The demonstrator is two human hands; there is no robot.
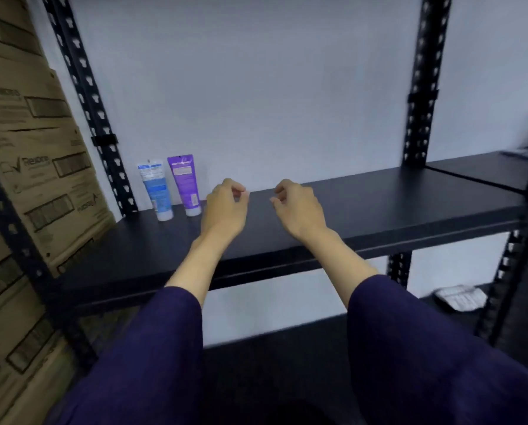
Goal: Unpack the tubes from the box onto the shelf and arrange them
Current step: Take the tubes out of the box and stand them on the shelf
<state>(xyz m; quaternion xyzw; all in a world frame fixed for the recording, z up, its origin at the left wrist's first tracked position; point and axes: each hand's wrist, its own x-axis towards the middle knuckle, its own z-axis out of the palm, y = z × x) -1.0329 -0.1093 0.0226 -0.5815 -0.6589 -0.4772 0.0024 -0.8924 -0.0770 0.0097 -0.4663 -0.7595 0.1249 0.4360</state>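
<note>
Stacked cardboard boxes (35,179) fill the left edge of the frame. Just right of them, at the back left of the black shelf (379,210), a blue tube (156,191) and a purple tube (185,184) stand cap-down side by side. Center frame, the left hand (225,207) and right hand (299,207) hover over the shelf, fingers loosely curled, holding nothing. Purple sleeves (425,348) fill the bottom.
</note>
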